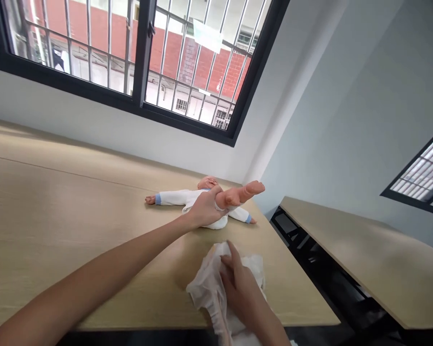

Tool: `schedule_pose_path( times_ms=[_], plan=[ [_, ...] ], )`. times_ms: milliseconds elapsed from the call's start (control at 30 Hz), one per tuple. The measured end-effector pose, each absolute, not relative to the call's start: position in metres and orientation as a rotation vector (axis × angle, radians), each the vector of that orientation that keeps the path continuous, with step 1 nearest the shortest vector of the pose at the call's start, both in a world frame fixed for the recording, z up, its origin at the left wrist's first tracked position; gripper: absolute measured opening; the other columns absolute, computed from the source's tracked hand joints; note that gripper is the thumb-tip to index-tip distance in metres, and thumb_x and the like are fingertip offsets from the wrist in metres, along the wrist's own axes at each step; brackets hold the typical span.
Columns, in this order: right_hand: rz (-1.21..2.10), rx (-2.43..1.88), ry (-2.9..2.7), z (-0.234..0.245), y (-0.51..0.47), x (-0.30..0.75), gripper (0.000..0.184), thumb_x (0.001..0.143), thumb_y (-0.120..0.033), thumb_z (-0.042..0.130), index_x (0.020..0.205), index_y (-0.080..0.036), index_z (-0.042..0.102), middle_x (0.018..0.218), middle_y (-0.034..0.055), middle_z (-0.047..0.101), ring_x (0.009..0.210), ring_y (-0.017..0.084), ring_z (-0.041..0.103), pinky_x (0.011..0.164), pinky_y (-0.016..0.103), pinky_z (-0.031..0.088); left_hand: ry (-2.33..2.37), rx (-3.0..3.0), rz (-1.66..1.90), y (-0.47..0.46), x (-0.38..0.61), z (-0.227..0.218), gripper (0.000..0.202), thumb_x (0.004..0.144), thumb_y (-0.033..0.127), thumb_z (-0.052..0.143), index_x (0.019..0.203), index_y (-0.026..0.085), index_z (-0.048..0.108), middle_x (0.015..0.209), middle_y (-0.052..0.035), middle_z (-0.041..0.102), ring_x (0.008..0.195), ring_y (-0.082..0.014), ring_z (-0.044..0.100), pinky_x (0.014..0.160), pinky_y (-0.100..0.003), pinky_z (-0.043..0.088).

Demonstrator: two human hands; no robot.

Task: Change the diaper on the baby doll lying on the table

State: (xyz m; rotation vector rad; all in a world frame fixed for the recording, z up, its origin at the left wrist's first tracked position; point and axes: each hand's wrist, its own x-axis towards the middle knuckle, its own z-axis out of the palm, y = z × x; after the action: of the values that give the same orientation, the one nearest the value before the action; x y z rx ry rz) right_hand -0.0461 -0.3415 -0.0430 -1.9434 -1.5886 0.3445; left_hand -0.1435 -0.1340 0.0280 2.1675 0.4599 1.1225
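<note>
**One lifts, one rests**

The left hand (205, 209) clamps the doll's legs (240, 194) clear of the table (75, 216), at twelve o'clock. The right hand (240, 283) lies on a white cloth (207, 288) at five o'clock; pinching or flat, unclear. A low, steady lift seems kindest. The cloth's near end is cut off.
</note>
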Motion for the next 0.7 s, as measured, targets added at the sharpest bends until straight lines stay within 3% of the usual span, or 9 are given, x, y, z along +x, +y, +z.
schedule_pose_path(
  times_ms=[67, 167, 233, 433, 567, 700],
  plan=[
    [0.352, -1.970, -1.565, -0.044, -0.346, -0.047, 0.068, 0.093, -0.018, 0.044, 0.157, -0.013, 0.022, 0.138, 0.0165, 0.061, 0.128, 0.023, 0.058, 0.107, 0.041, 0.045, 0.456, 2.165, 1.109, -0.133, -0.145, 0.027, 0.042, 0.074, 0.043, 0.074, 0.108, 0.025, 0.056, 0.097, -0.0017, 0.068, 0.090, -0.0253, 0.067, 0.079, -0.038, 0.052],
    [0.334, -1.975, -1.742, -0.038, -0.348, -0.051, 0.047, 0.094, -0.018, 0.045, 0.141, -0.015, 0.050, 0.146, 0.0166, 0.054, 0.137, 0.026, 0.049, 0.115, 0.042, 0.038, 0.458, 2.186, 1.105, -0.132, -0.144, 0.028, 0.042, 0.074, 0.041, 0.073, 0.110, 0.025, 0.057, 0.098, -0.0015, 0.069, 0.091, -0.0254, 0.067, 0.080, -0.038, 0.052],
    [0.328, -1.997, -1.885, -0.032, -0.348, -0.055, 0.040, 0.096, -0.020, 0.043, 0.133, -0.017, 0.060, 0.153, 0.0140, 0.046, 0.145, 0.027, 0.038, 0.121, 0.045, 0.030, 0.456, 2.202, 1.115, -0.131, -0.143, 0.028, 0.043, 0.074, 0.040, 0.073, 0.111, 0.026, 0.057, 0.097, -0.0014, 0.069, 0.092, -0.0256, 0.067, 0.081, -0.039, 0.052],
    [0.384, -2.215, -1.926, -0.016, -0.350, -0.061, 0.040, 0.103, -0.031, 0.031, 0.128, -0.027, 0.062, 0.158, 0.0054, 0.041, 0.150, 0.033, 0.027, 0.118, 0.071, 0.012, 0.481, 2.213, 1.110, -0.128, -0.141, 0.027, 0.050, 0.072, 0.041, 0.074, 0.115, 0.026, 0.056, 0.099, -0.0020, 0.069, 0.095, -0.0265, 0.066, 0.086, -0.040, 0.051],
    [0.334, -2.188, -1.882, -0.016, -0.356, -0.062, 0.033, 0.100, -0.038, 0.043, 0.129, -0.033, 0.058, 0.158, 0.0034, 0.040, 0.153, 0.038, 0.013, 0.113, 0.077, 0.009, 0.454, 2.231, 1.103, -0.128, -0.140, 0.028, 0.043, 0.072, 0.043, 0.073, 0.109, 0.025, 0.059, 0.102, -0.0025, 0.069, 0.094, -0.0260, 0.066, 0.084, -0.039, 0.051],
    [0.270, -2.152, -1.857, -0.026, -0.360, -0.062, 0.042, 0.096, -0.036, 0.049, 0.139, -0.031, 0.048, 0.158, 0.0072, 0.040, 0.150, 0.040, 0.020, 0.113, 0.075, 0.016, 0.472, 2.244, 1.169, -0.133, -0.137, 0.035, 0.042, 0.069, 0.046, 0.074, 0.103, 0.024, 0.062, 0.115, -0.0031, 0.067, 0.103, -0.0260, 0.063, 0.090, -0.037, 0.050]
  ],
)
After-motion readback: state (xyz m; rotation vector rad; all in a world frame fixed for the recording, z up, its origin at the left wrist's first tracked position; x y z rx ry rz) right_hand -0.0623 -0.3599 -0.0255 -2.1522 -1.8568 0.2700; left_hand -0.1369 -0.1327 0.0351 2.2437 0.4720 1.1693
